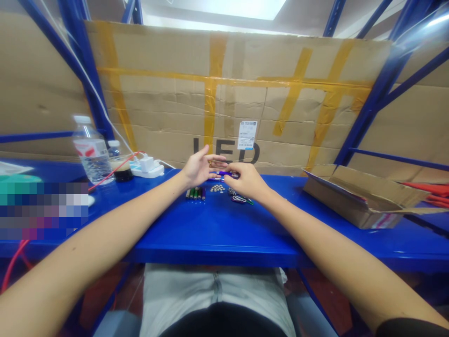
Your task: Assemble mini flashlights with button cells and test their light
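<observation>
1. Head view: I am holding my left hand [198, 167] open, palm up, cradling a small brass piece [214, 164] so it cannot roll off, while my right hand [247, 180] is pinching a purple tube [224, 173] beside it.
2. Head view: small cylinders [195, 193] and silver beads [217, 188] are lying on the blue table [217, 234] beneath; a water bottle [90, 150] and cardboard box [361, 196] are standing well apart, blocking nothing.

Blue metal workbench [217, 234] inside blue steel racking [368, 107]. Taped cardboard sheet [238, 98] forms the back wall, printed "LED", white label [247, 135] stuck on. Bright ceiling light [242, 7] overhead, probably a panel. Open cardboard box [361, 196] right; water bottle [91, 152] and power strip [149, 167] left.
</observation>
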A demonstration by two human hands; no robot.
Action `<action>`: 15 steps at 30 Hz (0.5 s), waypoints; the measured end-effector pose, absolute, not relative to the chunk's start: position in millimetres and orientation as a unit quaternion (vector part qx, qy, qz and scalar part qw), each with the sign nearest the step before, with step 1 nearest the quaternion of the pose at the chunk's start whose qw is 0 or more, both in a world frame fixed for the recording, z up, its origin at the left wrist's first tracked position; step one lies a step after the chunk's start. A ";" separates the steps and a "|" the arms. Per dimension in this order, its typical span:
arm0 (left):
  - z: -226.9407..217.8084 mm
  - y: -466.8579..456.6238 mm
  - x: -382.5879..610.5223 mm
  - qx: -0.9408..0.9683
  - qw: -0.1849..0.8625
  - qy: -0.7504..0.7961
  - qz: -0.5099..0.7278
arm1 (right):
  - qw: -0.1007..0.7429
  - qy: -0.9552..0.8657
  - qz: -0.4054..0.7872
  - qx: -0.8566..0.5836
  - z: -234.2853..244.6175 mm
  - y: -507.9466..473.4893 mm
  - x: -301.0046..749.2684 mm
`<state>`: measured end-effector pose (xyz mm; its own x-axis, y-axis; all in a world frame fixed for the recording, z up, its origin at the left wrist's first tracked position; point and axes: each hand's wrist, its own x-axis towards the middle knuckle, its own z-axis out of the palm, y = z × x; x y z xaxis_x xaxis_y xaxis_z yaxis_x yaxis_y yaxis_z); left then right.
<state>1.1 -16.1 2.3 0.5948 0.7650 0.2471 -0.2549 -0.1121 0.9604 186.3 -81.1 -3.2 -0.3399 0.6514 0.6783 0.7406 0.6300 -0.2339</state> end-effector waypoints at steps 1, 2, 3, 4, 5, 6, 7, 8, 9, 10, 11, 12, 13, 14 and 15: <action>2.3 -16.1 1.2 0.629 0.635 0.201 0.401 | 0.384 -0.817 -0.058 -0.426 -3.3 -81.0 186.2; 2.2 -16.1 1.2 0.629 0.636 0.200 0.400 | 0.383 -0.818 -0.057 -0.426 -3.4 -80.9 186.2; 2.1 -16.0 1.3 0.630 0.636 0.200 0.399 | 0.383 -0.817 -0.056 -0.427 -3.5 -80.8 186.1; 2.0 -16.0 1.4 0.630 0.635 0.201 0.399 | 0.384 -0.816 -0.056 -0.428 -3.6 -80.7 186.2; 2.0 -16.0 1.5 0.631 0.633 0.202 0.400 | 0.385 -0.816 -0.055 -0.429 -3.6 -80.6 186.2; 1.9 -15.9 1.6 0.632 0.631 0.203 0.402 | 0.387 -0.815 -0.056 -0.428 -3.7 -80.5 186.3; 1.9 -15.9 1.7 0.633 0.629 0.203 0.403 | 0.388 -0.815 -0.056 -0.427 -3.8 -80.4 186.4; 2.0 -15.7 1.8 0.633 0.628 0.203 0.404 | 0.389 -0.815 -0.056 -0.425 -3.8 -80.4 186.5; 2.0 -15.6 1.8 0.633 0.629 0.202 0.404 | 0.389 -0.817 -0.056 -0.422 -3.9 -80.4 186.6; 2.1 -15.4 1.8 0.632 0.631 0.201 0.402 | 0.388 -0.818 -0.056 -0.421 -3.9 -80.4 186.7; 2.1 -15.2 1.8 0.630 0.634 0.200 0.401 | 0.388 -0.818 -0.056 -0.420 -4.0 -80.4 186.7; 2.1 -15.0 1.8 0.627 0.638 0.198 0.401 | 0.388 -0.818 -0.057 -0.421 -4.0 -80.4 186.7; 2.1 -14.8 1.8 0.623 0.641 0.196 0.402 | 0.387 -0.817 -0.058 -0.423 -4.1 -80.3 186.7; 1.9 -14.6 1.9 0.620 0.644 0.193 0.404 | 0.387 -0.816 -0.060 -0.425 -4.2 -80.1 186.8; 1.6 -14.4 2.1 0.618 0.645 0.190 0.406 | 0.386 -0.816 -0.060 -0.427 -4.2 -79.7 187.1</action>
<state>2.1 -14.4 1.6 0.5971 0.7599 0.2569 -0.2889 -0.0951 0.9526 187.1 -79.7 -4.2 -0.3377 0.6491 0.6816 0.7424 0.6288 -0.2310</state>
